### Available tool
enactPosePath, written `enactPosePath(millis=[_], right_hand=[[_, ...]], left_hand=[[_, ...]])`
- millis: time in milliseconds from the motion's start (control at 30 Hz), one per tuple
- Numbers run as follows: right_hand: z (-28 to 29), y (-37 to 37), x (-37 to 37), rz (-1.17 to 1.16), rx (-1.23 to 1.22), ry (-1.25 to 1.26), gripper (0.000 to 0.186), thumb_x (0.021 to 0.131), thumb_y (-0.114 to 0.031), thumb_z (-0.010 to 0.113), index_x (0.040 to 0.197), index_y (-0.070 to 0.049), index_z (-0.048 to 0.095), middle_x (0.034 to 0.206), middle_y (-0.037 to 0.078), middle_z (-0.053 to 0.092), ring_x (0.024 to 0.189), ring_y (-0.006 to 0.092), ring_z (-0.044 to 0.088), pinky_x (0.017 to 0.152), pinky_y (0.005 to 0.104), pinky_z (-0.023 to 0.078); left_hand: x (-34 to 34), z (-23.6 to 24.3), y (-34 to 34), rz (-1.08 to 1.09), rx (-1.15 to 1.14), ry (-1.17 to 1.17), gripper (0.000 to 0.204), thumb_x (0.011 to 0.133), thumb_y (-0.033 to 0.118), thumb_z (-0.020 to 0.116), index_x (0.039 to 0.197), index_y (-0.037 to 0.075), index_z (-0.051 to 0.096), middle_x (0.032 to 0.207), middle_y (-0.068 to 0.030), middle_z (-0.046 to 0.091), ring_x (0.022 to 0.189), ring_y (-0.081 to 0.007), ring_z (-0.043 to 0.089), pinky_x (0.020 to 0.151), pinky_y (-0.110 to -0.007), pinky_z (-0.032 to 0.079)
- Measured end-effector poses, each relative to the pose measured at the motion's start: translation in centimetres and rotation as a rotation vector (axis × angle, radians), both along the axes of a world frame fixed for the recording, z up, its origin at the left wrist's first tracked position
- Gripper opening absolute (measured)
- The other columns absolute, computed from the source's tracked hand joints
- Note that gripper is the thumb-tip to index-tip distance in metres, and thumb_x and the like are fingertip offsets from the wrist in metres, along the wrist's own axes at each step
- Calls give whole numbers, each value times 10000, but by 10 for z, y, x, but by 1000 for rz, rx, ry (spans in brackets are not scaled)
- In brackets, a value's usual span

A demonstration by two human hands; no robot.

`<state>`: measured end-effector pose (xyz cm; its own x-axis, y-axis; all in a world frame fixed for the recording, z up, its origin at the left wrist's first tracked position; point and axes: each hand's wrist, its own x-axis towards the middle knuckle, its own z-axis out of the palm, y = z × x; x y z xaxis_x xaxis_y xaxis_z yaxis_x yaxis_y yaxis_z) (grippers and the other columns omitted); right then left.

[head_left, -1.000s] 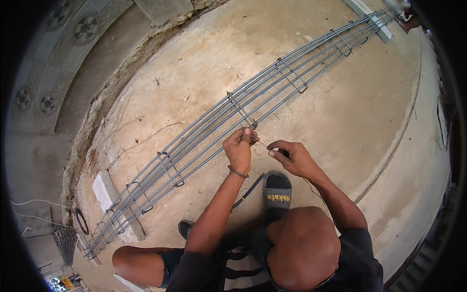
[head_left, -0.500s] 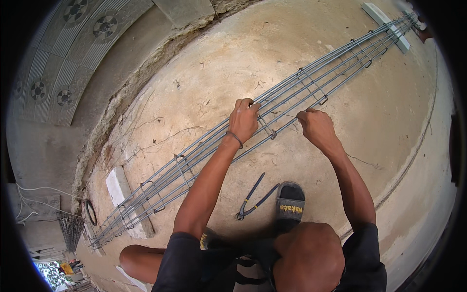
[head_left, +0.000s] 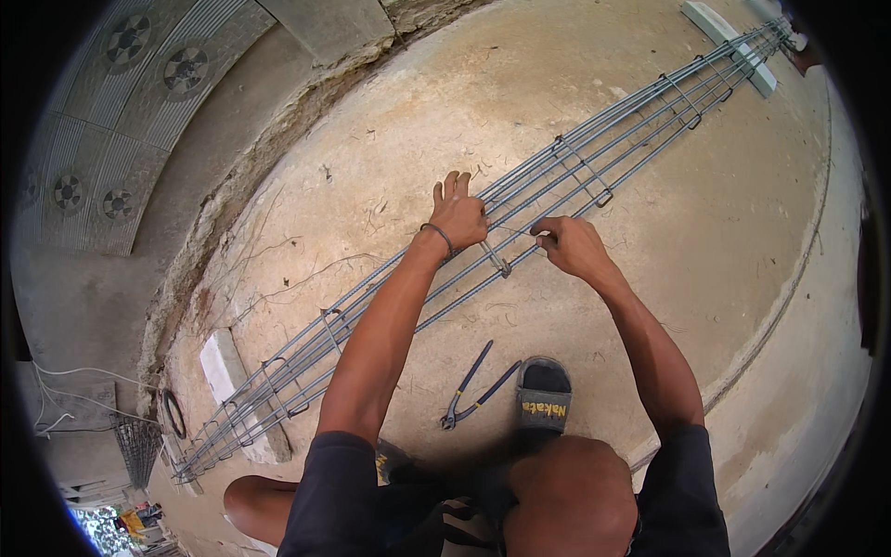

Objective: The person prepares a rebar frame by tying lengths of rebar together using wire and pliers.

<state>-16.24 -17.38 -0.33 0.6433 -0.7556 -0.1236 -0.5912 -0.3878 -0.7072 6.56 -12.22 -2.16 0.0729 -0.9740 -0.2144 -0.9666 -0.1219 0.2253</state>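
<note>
A long cage of steel rebar [head_left: 626, 144] with square stirrups runs diagonally before me. My left hand [head_left: 458, 217] lies over its far bars at a stirrup, several fingers raised and the thumb and forefinger pinched low at the joint. A thin tie wire [head_left: 512, 229] stretches from there to my right hand [head_left: 573, 247], whose fingertips pinch it just above the near bars. The left fingertips are partly hidden. Pliers-like end nippers [head_left: 473, 390] with blue handles lie spread on the ground, beside my sandal [head_left: 543, 399].
Pale blocks [head_left: 232, 381] prop the cage at the lower left, and another block [head_left: 729, 46] at the far right. A broken concrete edge [head_left: 237, 167] borders patterned tiles [head_left: 116, 121]. A black wire coil [head_left: 174, 413] and a mesh bundle [head_left: 136, 450] sit left. Wire scraps litter the ground.
My right hand has moved left and slightly down, closer to my left hand, so the span of wire is shorter. The left hand's fingers have lifted and straightened. The view has shifted slightly.
</note>
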Motion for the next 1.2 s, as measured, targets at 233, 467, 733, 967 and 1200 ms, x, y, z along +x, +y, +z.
enactPosePath(millis=[233,467,733,967,1200], right_hand=[[-9,-13,35,257,-224,150,127,793,-116,647,848,-56,744,817,181,705,832,354,689,740,455,539],[-15,0,53,260,-223,159,115,724,-82,637,793,-57,725,814,190,699,824,369,684,739,463,540],[-32,4,65,239,-104,26,202,732,-108,634,881,-44,756,839,202,704,824,370,683,758,446,536],[-9,6,69,82,296,-38,221,711,-125,588,800,22,726,768,255,669,776,402,666,727,451,520],[-14,-1,66,197,230,-31,209,746,-138,590,798,27,708,746,256,655,761,408,655,702,456,506]], left_hand=[[8,9,8,52,-284,113,157,753,97,748,821,-43,730,1189,-232,587,1189,-381,472,993,-411,429],[0,27,24,0,-406,88,108,789,30,697,786,-45,620,905,-184,602,917,-370,576,800,-455,478],[-8,34,48,52,-473,222,89,810,-39,633,874,-48,572,938,-212,591,807,-438,614,680,-483,504],[-11,20,92,-117,-540,157,116,833,-46,595,948,-35,579,1036,-182,592,801,-398,642,682,-462,537],[-21,16,68,165,-678,304,65,897,19,621,941,-24,601,904,-172,643,768,-339,659,615,-376,525]])
